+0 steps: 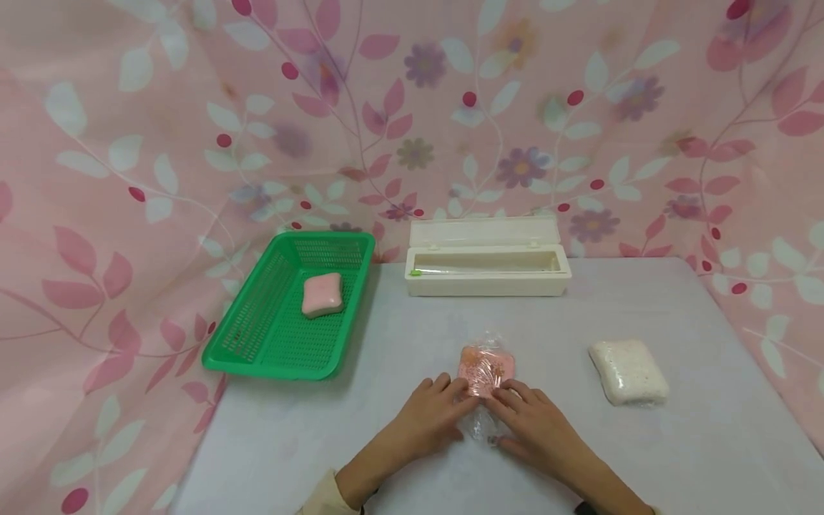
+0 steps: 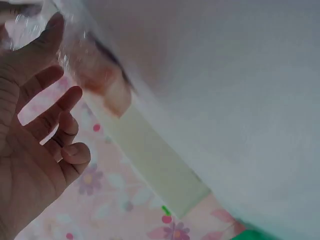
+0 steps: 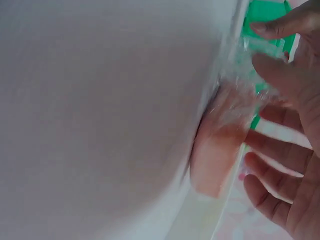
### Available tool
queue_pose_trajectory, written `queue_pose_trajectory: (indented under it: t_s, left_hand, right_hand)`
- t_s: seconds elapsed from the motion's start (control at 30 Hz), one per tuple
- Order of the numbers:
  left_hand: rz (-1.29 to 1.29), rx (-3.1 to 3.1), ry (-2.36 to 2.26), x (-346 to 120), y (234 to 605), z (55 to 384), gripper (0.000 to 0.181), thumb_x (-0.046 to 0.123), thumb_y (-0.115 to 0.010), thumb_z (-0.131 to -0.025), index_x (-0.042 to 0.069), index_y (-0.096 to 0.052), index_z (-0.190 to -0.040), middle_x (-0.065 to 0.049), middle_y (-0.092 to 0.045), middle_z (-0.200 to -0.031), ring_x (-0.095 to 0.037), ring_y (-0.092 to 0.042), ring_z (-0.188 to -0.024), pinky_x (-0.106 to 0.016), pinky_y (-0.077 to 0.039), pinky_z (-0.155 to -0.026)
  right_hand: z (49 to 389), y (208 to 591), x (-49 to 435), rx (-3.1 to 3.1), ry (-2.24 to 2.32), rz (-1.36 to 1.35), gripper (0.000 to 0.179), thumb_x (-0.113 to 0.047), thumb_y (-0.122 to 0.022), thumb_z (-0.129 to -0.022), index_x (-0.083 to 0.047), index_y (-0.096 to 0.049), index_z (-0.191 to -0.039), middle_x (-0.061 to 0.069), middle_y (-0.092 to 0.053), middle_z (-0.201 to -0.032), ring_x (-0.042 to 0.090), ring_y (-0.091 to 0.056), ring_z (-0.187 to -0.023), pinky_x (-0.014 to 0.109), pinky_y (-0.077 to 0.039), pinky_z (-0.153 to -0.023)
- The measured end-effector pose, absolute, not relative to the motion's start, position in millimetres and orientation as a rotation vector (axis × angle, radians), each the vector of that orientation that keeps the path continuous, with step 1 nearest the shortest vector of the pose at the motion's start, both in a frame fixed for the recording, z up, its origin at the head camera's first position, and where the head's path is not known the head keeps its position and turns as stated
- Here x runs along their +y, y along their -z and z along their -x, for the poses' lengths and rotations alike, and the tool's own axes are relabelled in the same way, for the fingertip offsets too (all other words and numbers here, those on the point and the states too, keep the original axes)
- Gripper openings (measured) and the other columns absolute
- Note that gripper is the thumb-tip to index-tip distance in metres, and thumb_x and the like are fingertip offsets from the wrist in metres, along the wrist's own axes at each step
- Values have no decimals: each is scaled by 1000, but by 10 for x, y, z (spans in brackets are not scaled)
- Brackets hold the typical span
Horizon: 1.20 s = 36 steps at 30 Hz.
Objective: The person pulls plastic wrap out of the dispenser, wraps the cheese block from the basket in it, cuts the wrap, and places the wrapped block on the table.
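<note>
A pink square block (image 1: 479,366) with a flower pattern lies flat on the table, covered in clear plastic wrap (image 1: 481,423). The wrap bunches beyond the block's far edge and trails from its near edge. My left hand (image 1: 434,411) pinches the wrap at the near left side, its other fingers loosely bent in the left wrist view. Across from it, my right hand (image 1: 531,425) pinches the wrap at the near right side. In the right wrist view the block (image 3: 217,160) appears beyond the fingers, with crinkled film at the thumb. What exactly lies between the fingertips is partly hidden.
A green basket (image 1: 273,370) holding a pink block (image 1: 323,294) stands at the back left. Behind the hands is a white lidded box (image 1: 486,286), its lid up and a green tab at its left. A white film-wrapped block (image 1: 629,372) lies to the right.
</note>
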<state>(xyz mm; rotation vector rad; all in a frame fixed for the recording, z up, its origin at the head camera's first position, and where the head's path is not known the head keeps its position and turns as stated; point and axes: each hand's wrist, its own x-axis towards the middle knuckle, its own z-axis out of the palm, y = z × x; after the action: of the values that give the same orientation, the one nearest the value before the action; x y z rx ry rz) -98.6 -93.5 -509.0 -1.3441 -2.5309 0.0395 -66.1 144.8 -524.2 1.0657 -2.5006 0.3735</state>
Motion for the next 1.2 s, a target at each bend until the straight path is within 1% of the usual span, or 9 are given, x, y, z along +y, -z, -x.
queue_pose_trajectory:
  t_s: [0.1,0.23,0.37,0.47,0.67,0.77,0.9,1.07,1.2]
  left_hand:
    - [1289,-2458,-122,-881,5176,922,38,44,-78,-80,26,-63,-109,4,-56,-105,-15,-49,-82,-26,-38,-62]
    - [1241,-2409,-123,-816,5192,897,15,30,-72,-86,26,-66,-98,3,-57,-95,-15,-49,-78,-25,-35,-58]
    - [1204,-2502,51,-803,5158,916,15,20,-74,-83,24,-65,-95,6,-65,-94,-13,-50,-72,-23,-33,-56]
    - [1135,-2586,228,-793,5134,959,10,16,-71,-88,20,-61,-90,7,-67,-83,-11,-44,-63,-20,-29,-53]
    - [901,-2705,540,-690,5070,1075,23,18,-62,-97,16,-55,-75,9,-44,-56,-6,-34,-52,-19,-26,-48]
    - [782,-2771,697,-625,5045,1160,31,15,-61,-94,16,-49,-65,11,-33,-53,-3,-30,-49,-19,-24,-45]
    - [688,-2855,804,-565,5069,1272,34,11,-63,-87,16,-43,-59,11,-30,-50,-3,-26,-47,-19,-22,-41]
    - [780,-2849,710,-530,5144,1353,16,9,-63,-88,12,-49,-79,7,-42,-61,-7,-38,-54,-19,-30,-45]
    - [982,-2731,541,-549,5159,1373,6,7,-65,-91,12,-61,-93,5,-53,-80,-11,-47,-71,-17,-38,-59]
  right_hand:
    - [663,5264,1371,-2458,-376,-1052,48,-23,-81,-70,-10,-68,-115,4,-66,-108,28,-57,-109,43,-50,-77]
    - [671,5251,1324,-2462,-430,-997,29,-14,-75,-75,-14,-65,-103,0,-68,-99,24,-61,-102,40,-50,-73]
    - [657,5212,1310,-2520,-484,-862,19,-13,-71,-82,-16,-58,-96,0,-69,-92,20,-64,-86,36,-50,-66]
    - [663,5172,1294,-2580,-511,-741,15,-14,-69,-86,-14,-56,-94,2,-65,-83,19,-61,-70,33,-48,-59]
    - [810,5115,1219,-2660,-647,-580,14,-13,-66,-92,-11,-53,-87,-7,-39,-59,8,-37,-50,24,-32,-46]
    - [918,5101,1192,-2697,-725,-525,21,-9,-65,-91,-11,-48,-78,-9,-29,-56,5,-28,-50,22,-25,-45]
    - [1048,5102,1162,-2732,-768,-456,32,-7,-69,-86,-14,-44,-67,-7,-30,-54,8,-29,-49,25,-26,-45]
    - [1163,5167,1141,-2653,-611,-500,31,-10,-74,-81,-15,-46,-68,-5,-40,-55,17,-42,-57,31,-33,-50]
    - [1217,5225,1186,-2494,-504,-677,21,-10,-78,-78,-13,-58,-82,-2,-61,-74,26,-56,-85,40,-42,-66]
